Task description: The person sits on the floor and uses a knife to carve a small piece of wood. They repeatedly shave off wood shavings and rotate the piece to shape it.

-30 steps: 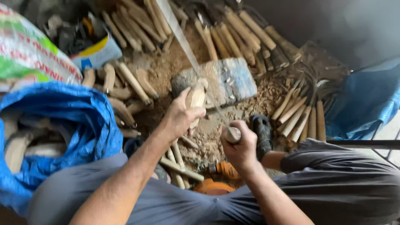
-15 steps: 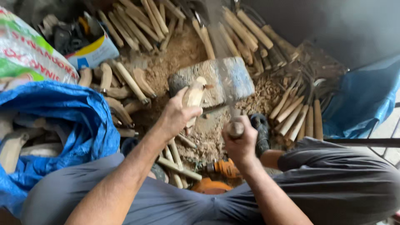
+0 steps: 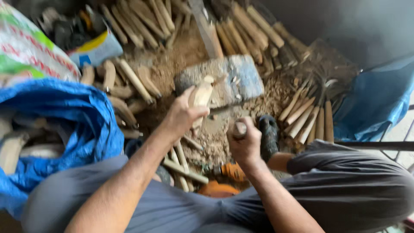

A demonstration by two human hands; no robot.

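Observation:
My left hand grips a pale piece of wood and stands it upright on a grey chopping block. My right hand is closed around the wooden handle of a chopping tool. Its long blade is blurred and reaches up over the block toward the far side. Wood chips and sawdust lie around the block.
Rows of shaped wooden sticks lie beyond the block and to the right of it. A blue sack with wood pieces sits at the left, a blue cloth at the right. An orange tool lies between my knees.
The blade has swung up from the block to a raised position. My left hand has kept the wood piece on the block; the view shifted slightly.

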